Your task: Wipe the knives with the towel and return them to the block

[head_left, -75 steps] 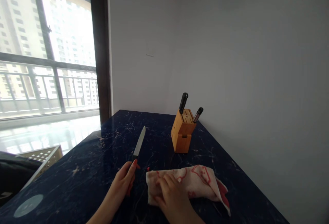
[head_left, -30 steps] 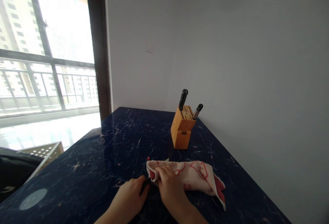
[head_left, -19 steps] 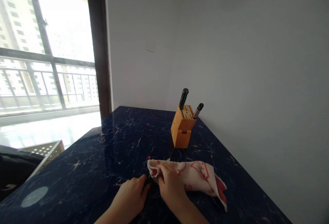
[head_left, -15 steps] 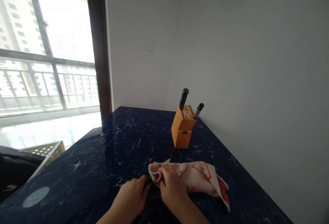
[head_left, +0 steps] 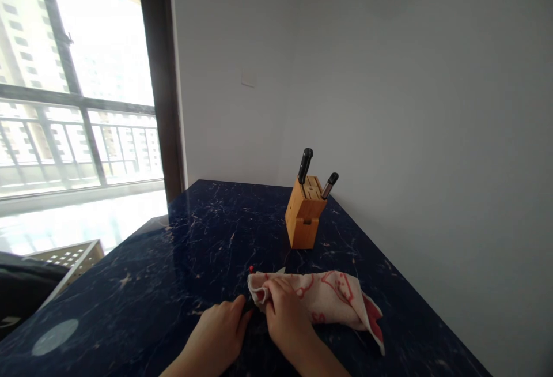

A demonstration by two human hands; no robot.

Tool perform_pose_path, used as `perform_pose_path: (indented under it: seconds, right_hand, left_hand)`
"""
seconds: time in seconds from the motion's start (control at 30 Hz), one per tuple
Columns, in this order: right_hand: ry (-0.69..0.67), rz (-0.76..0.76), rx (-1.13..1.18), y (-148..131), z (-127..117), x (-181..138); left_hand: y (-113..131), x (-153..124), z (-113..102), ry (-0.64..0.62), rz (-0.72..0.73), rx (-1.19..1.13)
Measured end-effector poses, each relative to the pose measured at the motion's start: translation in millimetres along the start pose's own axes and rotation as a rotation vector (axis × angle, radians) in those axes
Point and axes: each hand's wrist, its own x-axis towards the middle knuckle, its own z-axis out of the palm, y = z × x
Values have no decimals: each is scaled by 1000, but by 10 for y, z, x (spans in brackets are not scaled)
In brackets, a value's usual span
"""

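My left hand (head_left: pixel 220 328) is closed around the black handle of a knife (head_left: pixel 249 306); only a short piece of the handle shows. Pinched in my right hand (head_left: pixel 287 316) is a white towel (head_left: pixel 330 293) with red drawings, folded over where the blade lies. A pale, pointed bit that looks like the blade tip (head_left: pixel 281 271) sticks out past the far edge of the cloth. Most of the blade is hidden. Beside the towel's left corner is a small red piece (head_left: pixel 252 269) that I cannot identify.
Beyond the towel, a wooden knife block (head_left: pixel 305 212) stands on the dark blue marbled table (head_left: pixel 224 227), with two black-handled tools in it. A pale round patch (head_left: pixel 55 336) lies at the left. A perforated box (head_left: pixel 82 259) is beside the table; walls rise behind and right.
The whole view has shifted slightly, so things sit a little further left. Both hands keep their grips on the knife and the towel.
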Motion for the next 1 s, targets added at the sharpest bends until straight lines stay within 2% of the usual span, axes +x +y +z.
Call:
perform_pose_path:
  seconds: [0.27,0.77,1.0]
  right_hand:
    - [-56,27,26,22,13,-10]
    - [-52,19,82,54,27,-36]
    - [-69,10,69,41,16,-30]
  left_hand:
    - [23,-9,5,5,-13,73]
    - [24,-11,-18,-36,17,110]
    - [6,-14,6,-9,11,105]
